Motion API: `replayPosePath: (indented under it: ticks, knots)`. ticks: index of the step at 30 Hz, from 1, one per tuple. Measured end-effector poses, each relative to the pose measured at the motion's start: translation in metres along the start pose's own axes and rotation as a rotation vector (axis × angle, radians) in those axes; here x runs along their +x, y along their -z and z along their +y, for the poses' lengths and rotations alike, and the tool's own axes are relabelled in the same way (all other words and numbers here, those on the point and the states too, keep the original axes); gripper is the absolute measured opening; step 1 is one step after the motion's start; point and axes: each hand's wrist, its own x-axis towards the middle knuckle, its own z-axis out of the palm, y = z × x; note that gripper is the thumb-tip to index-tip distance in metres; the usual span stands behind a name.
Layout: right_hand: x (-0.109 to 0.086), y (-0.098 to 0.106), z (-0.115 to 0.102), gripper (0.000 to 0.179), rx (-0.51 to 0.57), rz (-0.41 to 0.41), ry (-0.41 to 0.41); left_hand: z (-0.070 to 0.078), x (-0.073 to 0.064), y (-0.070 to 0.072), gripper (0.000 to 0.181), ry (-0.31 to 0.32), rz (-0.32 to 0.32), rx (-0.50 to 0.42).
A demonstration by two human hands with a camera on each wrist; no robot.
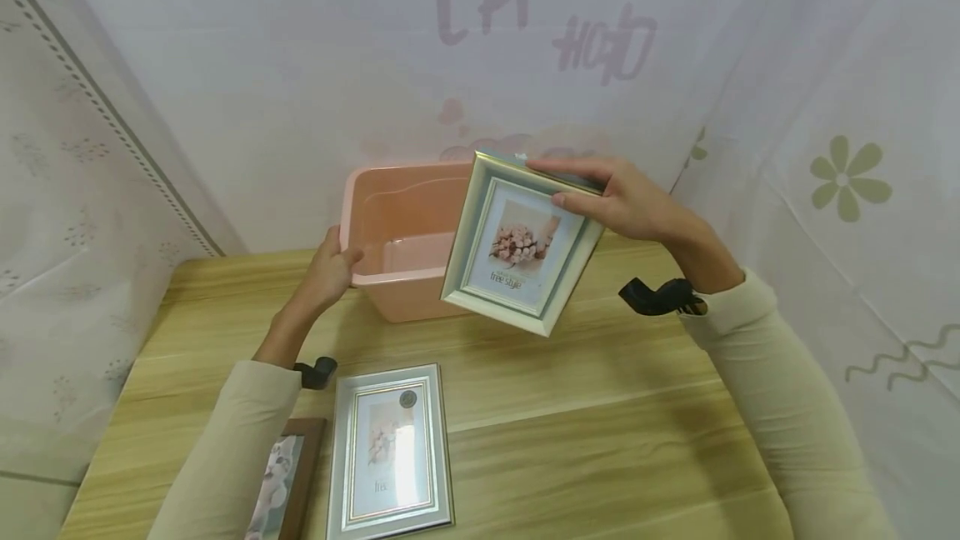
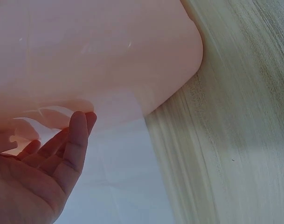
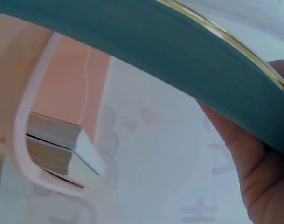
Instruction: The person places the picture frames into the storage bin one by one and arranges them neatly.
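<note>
My left hand [image 1: 327, 273] grips the left rim of a pink plastic bin [image 1: 408, 304], thumb over the rim. In the left wrist view its fingers curl at the slots under the bin's edge [image 2: 114, 51]. My right hand [image 1: 637, 200] holds a cream picture frame [image 1: 517, 244] by its upper right edge, thumb on the front and fingers behind. That frame hangs tilted in front of the bin's right half, its flower print facing me. The right wrist view shows its blue-green side [image 3: 132, 46] close up.
A silver picture frame [image 1: 435, 457] lies face up on the wooden table [image 1: 585, 440]. Beside it a brown frame [image 1: 303, 473] is partly covered by my left sleeve. Frame-like pieces [image 3: 53, 156] stand in the bin's far end. A printed cloth [image 1: 300, 90] hangs behind.
</note>
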Motion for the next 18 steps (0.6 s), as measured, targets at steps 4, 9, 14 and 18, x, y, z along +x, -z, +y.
replayPosePath:
  ticks: [4,9,14,18]
  knots:
    - [0.006,0.004,-0.004,0.043,0.007,0.040,-0.035,-0.001,0.000,0.000,0.052,-0.008,-0.001,-0.002]
    - [0.013,0.007,-0.010,0.044,0.014,0.096,-0.057,-0.001,0.000,0.001,0.053,-0.009,-0.003,0.012]
    - [0.019,0.008,-0.011,0.045,0.018,0.157,-0.082,0.002,-0.002,0.002,0.053,0.007,-0.005,0.015]
    - [0.023,0.006,-0.011,0.044,0.034,0.207,-0.115,0.007,-0.005,0.002,0.053,0.020,-0.008,0.008]
